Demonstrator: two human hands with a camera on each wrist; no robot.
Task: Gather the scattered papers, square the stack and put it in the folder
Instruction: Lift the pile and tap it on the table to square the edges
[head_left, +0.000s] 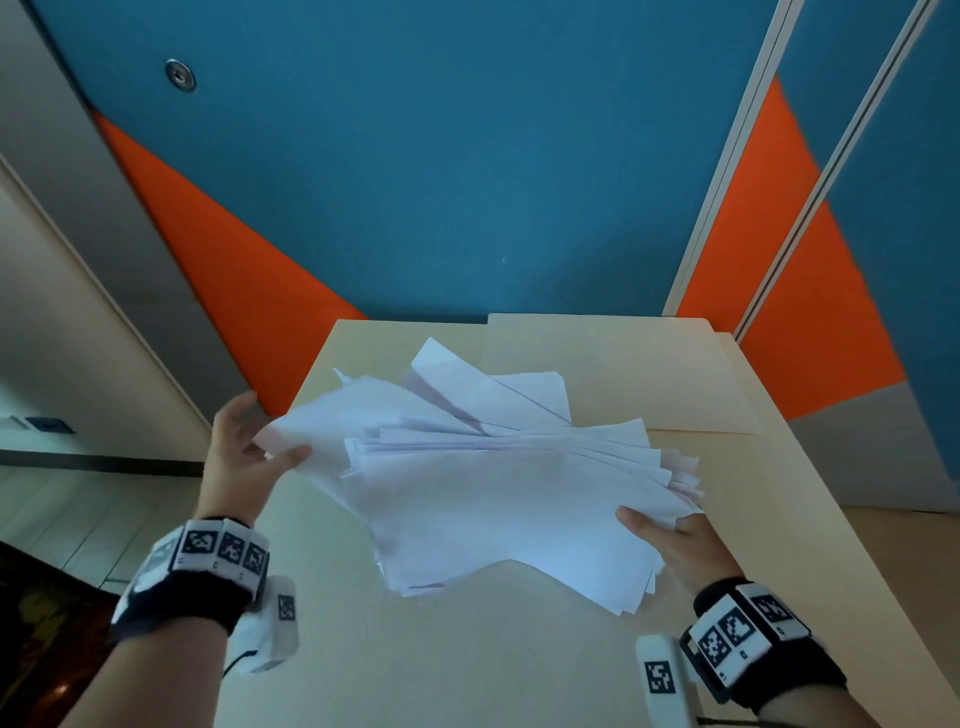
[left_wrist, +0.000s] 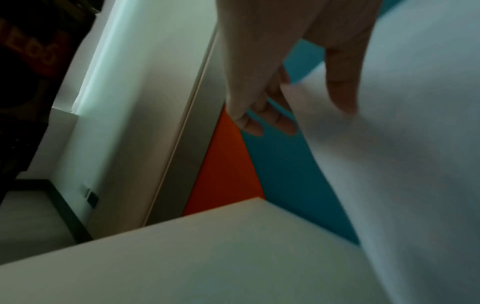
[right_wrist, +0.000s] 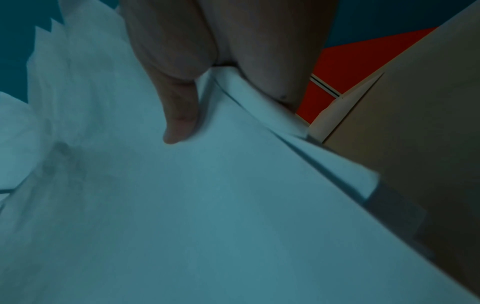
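A loose, fanned stack of white papers (head_left: 498, 483) is lifted off the beige table (head_left: 467, 665), its sheets splayed out at the back and right. My left hand (head_left: 260, 452) holds the stack's left corner, thumb on top and fingers behind it. The left wrist view shows that thumb (left_wrist: 342, 92) lying on the papers (left_wrist: 402, 164). My right hand (head_left: 660, 530) pinches the stack's near right edge, its thumb (right_wrist: 179, 123) on the top sheet (right_wrist: 207, 205) and its fingers underneath. A manila folder (head_left: 623, 374) lies shut and flat at the table's back right.
A blue and orange wall panel (head_left: 467, 182) stands right behind the table. The table's left edge (head_left: 291, 415) drops to the floor. Bare tabletop lies in front of the stack and to its right.
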